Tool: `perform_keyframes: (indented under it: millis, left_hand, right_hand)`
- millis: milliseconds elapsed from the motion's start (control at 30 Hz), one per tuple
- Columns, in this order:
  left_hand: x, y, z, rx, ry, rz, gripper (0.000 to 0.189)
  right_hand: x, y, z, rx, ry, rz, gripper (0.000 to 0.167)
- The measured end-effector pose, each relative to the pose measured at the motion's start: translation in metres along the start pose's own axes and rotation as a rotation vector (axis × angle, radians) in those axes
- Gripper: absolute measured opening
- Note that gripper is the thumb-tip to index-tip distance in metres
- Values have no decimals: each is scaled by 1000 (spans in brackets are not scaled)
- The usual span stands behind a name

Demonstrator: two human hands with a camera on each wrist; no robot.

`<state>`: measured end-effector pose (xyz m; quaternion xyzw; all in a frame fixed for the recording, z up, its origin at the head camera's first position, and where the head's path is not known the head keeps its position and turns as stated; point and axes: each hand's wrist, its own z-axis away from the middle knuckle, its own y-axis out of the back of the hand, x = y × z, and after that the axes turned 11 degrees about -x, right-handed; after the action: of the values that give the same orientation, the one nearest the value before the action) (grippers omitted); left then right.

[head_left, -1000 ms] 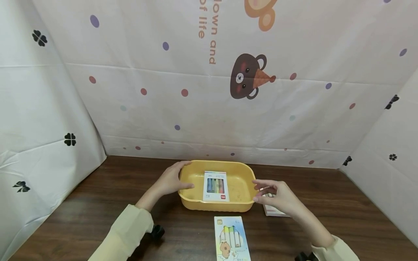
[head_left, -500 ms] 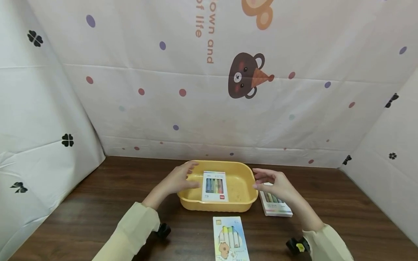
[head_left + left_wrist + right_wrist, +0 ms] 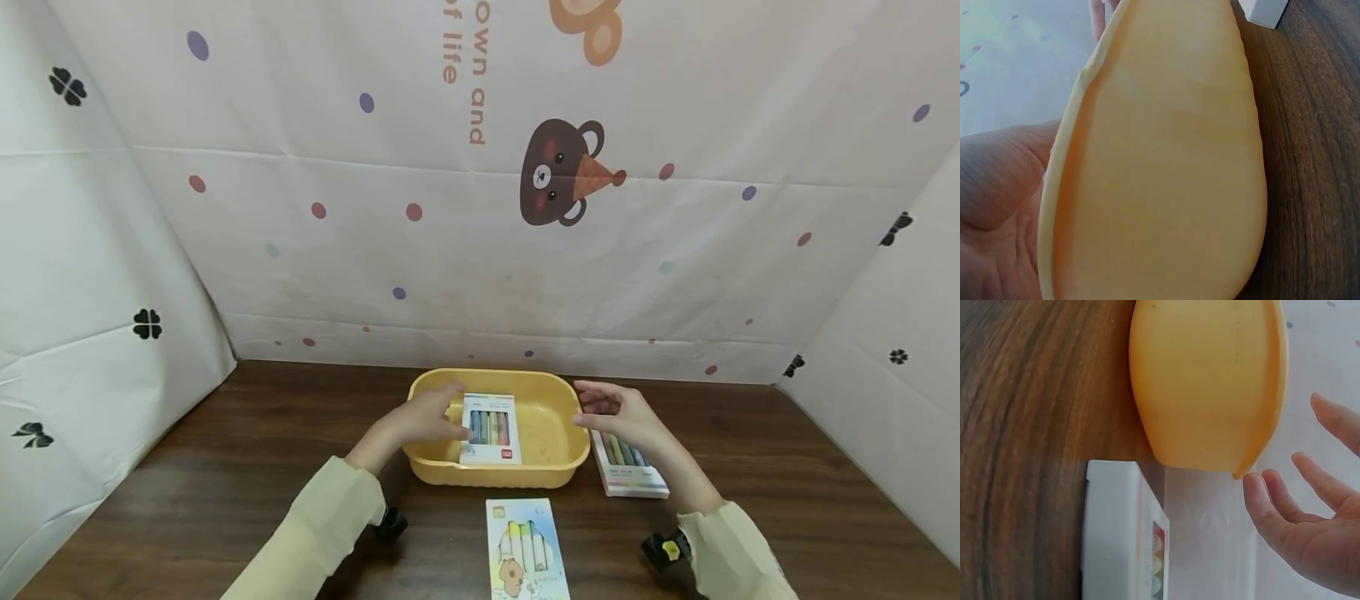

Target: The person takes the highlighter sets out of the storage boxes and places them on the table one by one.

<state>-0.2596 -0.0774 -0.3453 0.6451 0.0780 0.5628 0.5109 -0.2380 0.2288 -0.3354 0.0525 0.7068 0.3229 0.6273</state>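
Two hands are seen at a yellow basin, which is set on the dark wood-grain surface toward its far side. The left hand is held over the basin's left end. Its grip is parted, thumb and fingers well apart, and the left edge of a white box of coloured sticks is flanked by them. Whether the box is touched cannot be told; in the left wrist view the fingertips are hidden by the basin wall.

The right hand is held at the basin's right end. Its grip is spread, with nothing held. In the right wrist view the thumb tip is seen close to the rim; contact cannot be confirmed.

The white box of coloured sticks is contained in the basin, left of its middle and toward the near wall. A second white box is placed on the surface just right of the basin, its far part covered by the right hand. A blue-and-yellow box of markers is laid near, in front of the basin, and is cut off by the view's edge. The far side is closed off by a dotted white cloth, on which a brown bear is printed.
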Motion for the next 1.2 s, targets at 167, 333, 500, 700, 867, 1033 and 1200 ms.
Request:
perform_keyframes:
  millis: [167, 333, 500, 700, 867, 1033, 1200]
  left_hand:
    - [5, -1, -4, -47, 41, -43, 67]
    - [10, -2, -4, -71, 72, -41, 65]
    - [8, -6, -8, -85, 93, -34, 61]
    - [6, -11, -11, -71, 111, -45, 59]
    - [5, -14, -12, -45, 121, -73, 59]
    - [7, -16, -14, -30, 136, -57, 59]
    - [7, -17, -15, -7, 148, -32, 58]
  right_hand:
    - [7, -3, -5, -2, 2, 31, 55]
    - [11, -5, -6, -29, 14, 21, 58]
    - [13, -6, -6, -68, 10, -17, 61]
    - [16, -8, -6, -102, -25, -50, 62]
    - [18, -10, -7, -112, -40, -66, 65]
    - [19, -10, -7, -110, -72, -76, 65]
    - [20, -10, -6, -123, -68, -96, 67]
